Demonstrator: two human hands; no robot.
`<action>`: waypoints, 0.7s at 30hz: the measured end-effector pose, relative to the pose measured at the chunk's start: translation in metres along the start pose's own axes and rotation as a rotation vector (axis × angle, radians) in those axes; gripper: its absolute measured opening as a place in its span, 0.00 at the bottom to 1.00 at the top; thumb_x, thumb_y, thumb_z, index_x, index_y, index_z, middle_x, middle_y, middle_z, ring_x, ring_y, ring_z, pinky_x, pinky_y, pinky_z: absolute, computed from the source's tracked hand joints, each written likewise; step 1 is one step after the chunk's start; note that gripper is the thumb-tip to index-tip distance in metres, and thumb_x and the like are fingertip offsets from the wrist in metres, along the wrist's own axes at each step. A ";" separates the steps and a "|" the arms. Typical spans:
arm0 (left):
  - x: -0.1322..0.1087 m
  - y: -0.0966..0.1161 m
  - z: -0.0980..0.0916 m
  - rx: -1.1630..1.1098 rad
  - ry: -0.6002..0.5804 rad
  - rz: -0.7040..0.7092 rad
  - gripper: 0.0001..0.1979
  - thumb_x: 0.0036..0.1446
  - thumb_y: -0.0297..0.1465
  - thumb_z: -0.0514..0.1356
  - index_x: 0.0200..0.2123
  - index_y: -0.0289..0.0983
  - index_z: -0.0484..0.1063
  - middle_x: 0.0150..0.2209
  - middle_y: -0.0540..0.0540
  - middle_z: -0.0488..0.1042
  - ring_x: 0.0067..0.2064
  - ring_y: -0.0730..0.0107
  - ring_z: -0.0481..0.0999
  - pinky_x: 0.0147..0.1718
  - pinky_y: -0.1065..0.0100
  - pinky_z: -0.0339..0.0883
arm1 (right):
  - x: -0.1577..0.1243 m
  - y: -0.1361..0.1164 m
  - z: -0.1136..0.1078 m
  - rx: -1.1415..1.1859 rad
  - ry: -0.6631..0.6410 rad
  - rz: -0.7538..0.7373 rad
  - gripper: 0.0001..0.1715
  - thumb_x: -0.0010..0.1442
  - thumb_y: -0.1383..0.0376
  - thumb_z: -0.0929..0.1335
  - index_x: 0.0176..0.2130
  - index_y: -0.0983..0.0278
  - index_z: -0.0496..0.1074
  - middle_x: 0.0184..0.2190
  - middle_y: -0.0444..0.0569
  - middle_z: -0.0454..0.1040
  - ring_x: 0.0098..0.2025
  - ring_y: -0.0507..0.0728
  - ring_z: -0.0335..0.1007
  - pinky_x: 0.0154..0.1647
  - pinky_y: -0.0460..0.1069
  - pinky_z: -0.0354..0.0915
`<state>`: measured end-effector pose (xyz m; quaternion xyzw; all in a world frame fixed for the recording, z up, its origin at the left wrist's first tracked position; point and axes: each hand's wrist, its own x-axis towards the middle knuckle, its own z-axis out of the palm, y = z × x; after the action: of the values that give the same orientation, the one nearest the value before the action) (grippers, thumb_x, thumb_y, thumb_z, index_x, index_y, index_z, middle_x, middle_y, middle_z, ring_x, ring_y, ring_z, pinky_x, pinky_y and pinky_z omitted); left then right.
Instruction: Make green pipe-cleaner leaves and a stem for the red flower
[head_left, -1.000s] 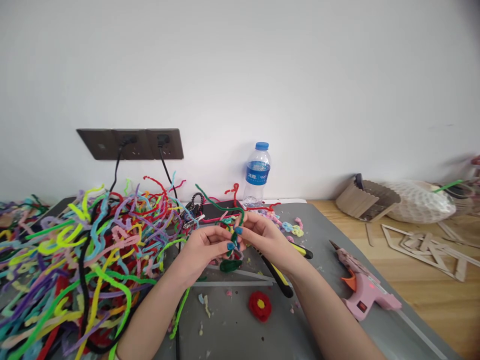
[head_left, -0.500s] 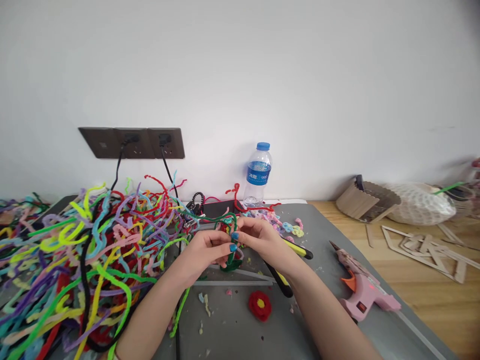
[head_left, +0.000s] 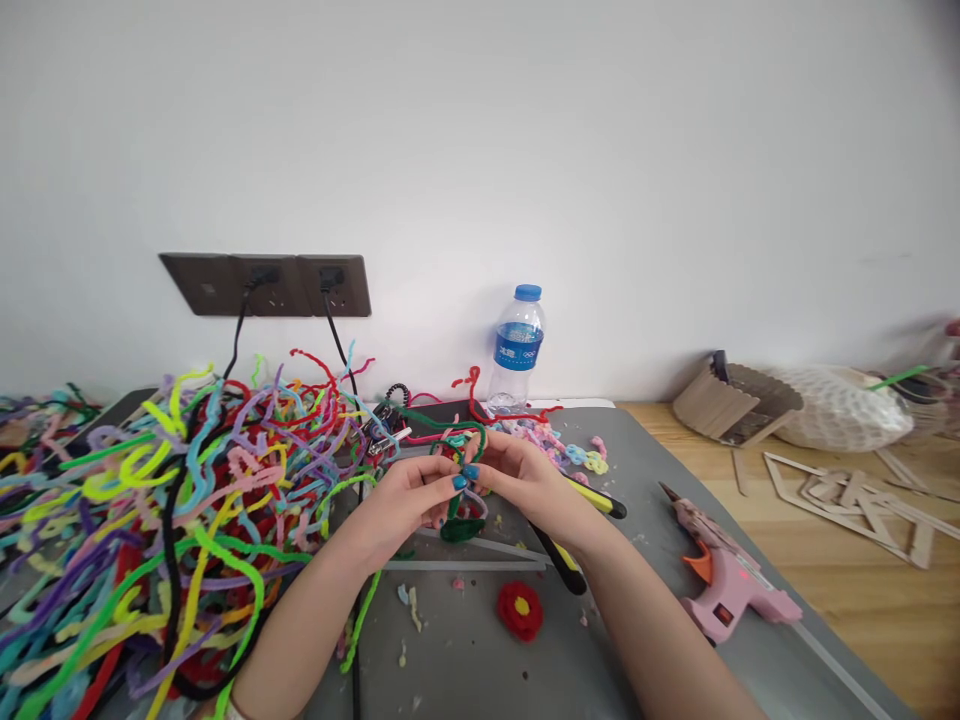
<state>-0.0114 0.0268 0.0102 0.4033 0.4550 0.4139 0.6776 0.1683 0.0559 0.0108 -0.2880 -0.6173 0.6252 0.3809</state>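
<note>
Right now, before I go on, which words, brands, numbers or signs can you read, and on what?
"冰露", as best I can tell: white characters on the bottle's blue label.
Interlocked rings: a sign on that label.
Too small to read: any marks on the pink glue gun or wall socket panel.

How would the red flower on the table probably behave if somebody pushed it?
The red flower is probably light and soft, since it looks small and fuzzy. It would likely slide rather than roll, because it lies flat, yellow centre upward.
</note>
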 end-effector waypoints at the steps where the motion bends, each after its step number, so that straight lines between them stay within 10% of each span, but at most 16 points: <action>1: 0.000 0.000 0.000 0.004 -0.002 0.004 0.20 0.38 0.41 0.76 0.31 0.34 0.79 0.25 0.52 0.69 0.23 0.80 0.63 0.22 0.76 0.55 | 0.000 0.000 -0.001 -0.002 -0.002 0.003 0.18 0.59 0.51 0.74 0.35 0.62 0.72 0.32 0.43 0.69 0.34 0.53 0.63 0.35 0.47 0.60; 9: 0.002 0.000 -0.004 0.089 -0.017 0.084 0.19 0.45 0.40 0.73 0.38 0.36 0.77 0.33 0.49 0.74 0.29 0.74 0.71 0.28 0.71 0.68 | 0.003 -0.002 -0.004 0.014 0.110 0.044 0.19 0.51 0.52 0.78 0.31 0.63 0.75 0.29 0.43 0.74 0.32 0.53 0.66 0.34 0.47 0.60; 21: 0.007 -0.005 -0.011 0.662 0.245 0.708 0.04 0.54 0.28 0.62 0.30 0.39 0.77 0.31 0.47 0.76 0.31 0.69 0.75 0.28 0.70 0.65 | 0.008 0.005 -0.008 0.142 0.361 0.123 0.26 0.38 0.48 0.81 0.27 0.64 0.75 0.22 0.44 0.77 0.27 0.53 0.70 0.32 0.48 0.66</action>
<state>-0.0197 0.0334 0.0009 0.6748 0.4734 0.4962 0.2726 0.1700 0.0673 0.0066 -0.4049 -0.4748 0.6275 0.4657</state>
